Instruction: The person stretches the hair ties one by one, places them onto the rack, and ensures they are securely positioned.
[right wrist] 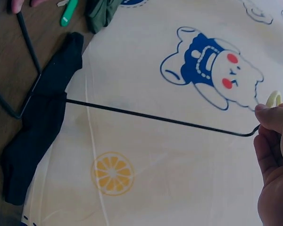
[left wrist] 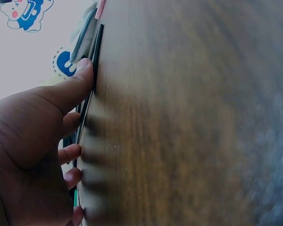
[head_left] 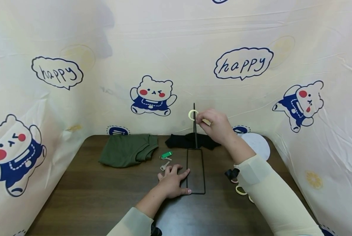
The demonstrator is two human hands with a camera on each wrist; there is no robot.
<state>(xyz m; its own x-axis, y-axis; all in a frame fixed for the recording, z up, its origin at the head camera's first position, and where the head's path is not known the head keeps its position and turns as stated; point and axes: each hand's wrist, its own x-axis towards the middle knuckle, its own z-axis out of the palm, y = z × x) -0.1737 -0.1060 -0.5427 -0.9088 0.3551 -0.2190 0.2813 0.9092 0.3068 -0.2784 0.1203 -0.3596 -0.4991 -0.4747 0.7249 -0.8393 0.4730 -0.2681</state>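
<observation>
My right hand (head_left: 213,126) pinches a pale yellow hair tie (head_left: 191,114) between thumb and fingers, up at the top of a black wire stand (head_left: 196,141). In the right wrist view, the tie (right wrist: 273,99) is at the hooked end of the stand's rod (right wrist: 155,117). Down on the table, my left hand (head_left: 171,183) spreads its fingers beside the stand's rectangular base. Its thumb lies on the base's near corner, and the left wrist view shows that thumb against the black wire (left wrist: 99,52).
Left of the stand lie a folded green cloth (head_left: 128,150), a green key tag (head_left: 166,155) and a key (head_left: 165,166). Black cloth (head_left: 180,141) lies behind the base. On the right are a white round item (head_left: 257,146), a black hair tie (head_left: 231,173) and more pale yellow ties (head_left: 240,190).
</observation>
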